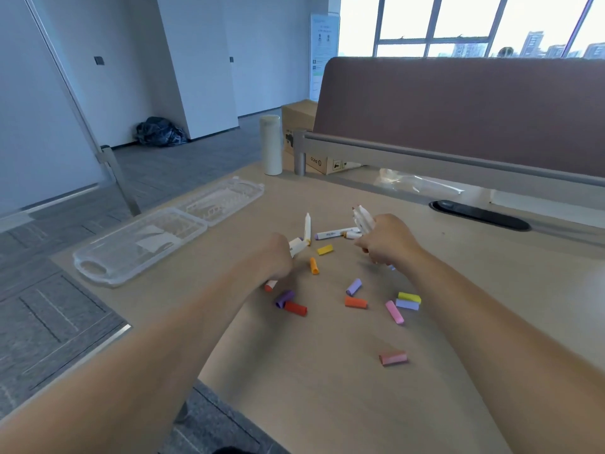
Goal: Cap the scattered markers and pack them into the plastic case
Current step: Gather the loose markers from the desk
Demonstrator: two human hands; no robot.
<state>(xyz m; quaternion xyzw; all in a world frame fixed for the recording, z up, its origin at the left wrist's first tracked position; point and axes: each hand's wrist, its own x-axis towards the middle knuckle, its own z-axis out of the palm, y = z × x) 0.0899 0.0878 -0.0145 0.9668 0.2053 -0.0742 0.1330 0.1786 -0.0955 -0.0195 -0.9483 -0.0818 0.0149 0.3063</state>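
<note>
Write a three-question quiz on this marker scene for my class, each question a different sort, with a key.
1. True or false: the case lies open.
2. The right hand holds: A) caps B) markers C) nothing
3. What colour is the cap nearest the camera?

Key: 1 true; 2 B; 3 dull red.

Pale wooden surface, strewn with loose coloured caps and a few uncapped white markers. Open clear plastic case lying flat at left edge; cream bottle upright at far side.
</note>
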